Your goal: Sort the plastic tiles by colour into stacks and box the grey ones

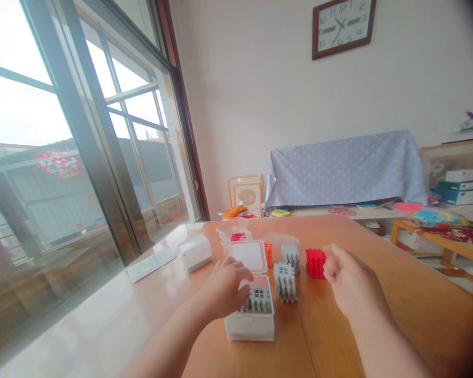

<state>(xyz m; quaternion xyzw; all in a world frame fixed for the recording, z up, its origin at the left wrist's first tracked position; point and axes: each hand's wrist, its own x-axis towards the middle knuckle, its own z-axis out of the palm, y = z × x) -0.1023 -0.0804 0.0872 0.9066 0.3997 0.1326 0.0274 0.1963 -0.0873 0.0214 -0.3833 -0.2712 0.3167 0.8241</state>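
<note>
My left hand [229, 286] reaches over an open white plastic box [249, 328], its fingers apart and the thumb close to the grey interlocking plastic pieces [260, 298] standing inside. Whether the thumb touches them I cannot tell. At the right, my right hand [349, 281] is closed, with its fingertips at the right end of a stack of red interlocking plastic pieces [315, 263]. The hand covers that end of the stack. Between the hands stand two grey stacks, a nearer one [285, 283] and a farther one [290, 257]. Orange pieces [268, 253] show beside the box's raised lid [249, 256].
Left on the wooden table [339, 325] are a white box [195, 253] and a printed sheet [152, 264]. Clear plastic bags [278, 240], one by some red pieces [238, 237], lie behind the lid. A window [142, 136] runs along the left; a cloth-covered object [342, 170] stands beyond.
</note>
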